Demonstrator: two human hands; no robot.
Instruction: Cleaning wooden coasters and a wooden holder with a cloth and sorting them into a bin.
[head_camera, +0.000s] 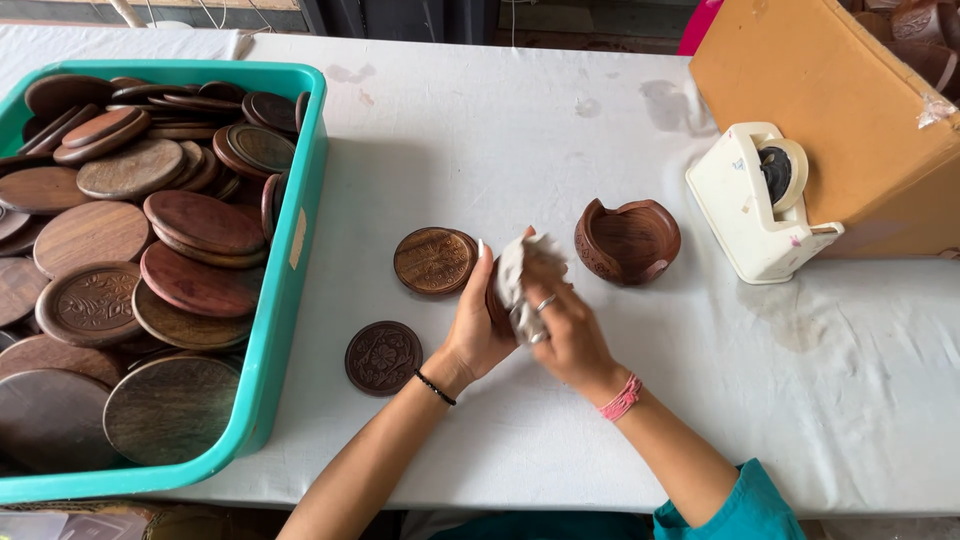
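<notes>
Head view: both hands on one wooden disc and a cloth

Head camera looks down on a white-covered table (600, 420). Left hand (478, 330) grips a round dark wooden disc (494, 300) on edge, fingers curled about its rim. Right hand (562, 325) presses a crumpled white cloth (520, 280) against that disc. Just left of the grip lie two carved round wooden coasters (434, 260) (383, 357); just right sits a carved brown wooden holder (628, 240). Farther left stands a teal plastic tub (285, 300) of discs; farther right, a cream tape dispenser (760, 205).

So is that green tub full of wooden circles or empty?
Full. The teal tub is heaped with round wooden coasters, overlapping in layers nearly to its rim, and none of the tub's bottom shows.
</notes>
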